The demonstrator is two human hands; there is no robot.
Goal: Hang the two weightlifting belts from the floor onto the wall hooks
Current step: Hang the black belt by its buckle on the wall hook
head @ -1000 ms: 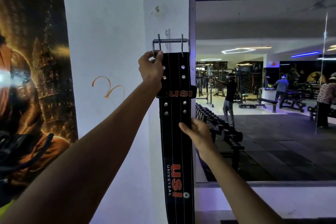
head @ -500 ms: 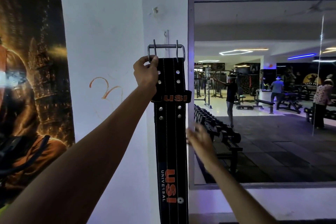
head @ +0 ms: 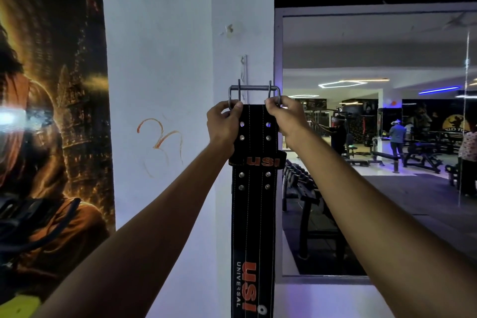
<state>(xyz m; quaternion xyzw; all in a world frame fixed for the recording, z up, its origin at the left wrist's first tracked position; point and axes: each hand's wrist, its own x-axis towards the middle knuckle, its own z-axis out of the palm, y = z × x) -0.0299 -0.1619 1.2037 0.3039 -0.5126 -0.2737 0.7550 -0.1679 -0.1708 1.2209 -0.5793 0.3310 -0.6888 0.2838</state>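
Belt [head: 254,214] gripped by both hands, mirror [head: 374,137] beside

The lower end of the black belt [head: 254,214] is running out past the bottom edge of the frame. The left hand [head: 224,124] and right hand [head: 282,117] are covering the belt's top corners and the lower ends of the metal buckle [head: 254,93]. The buckle is masking the lower part of the wall hook strip [head: 243,72], so any contact between them is not showing. Both forearms are leaving the frame at the bottom.
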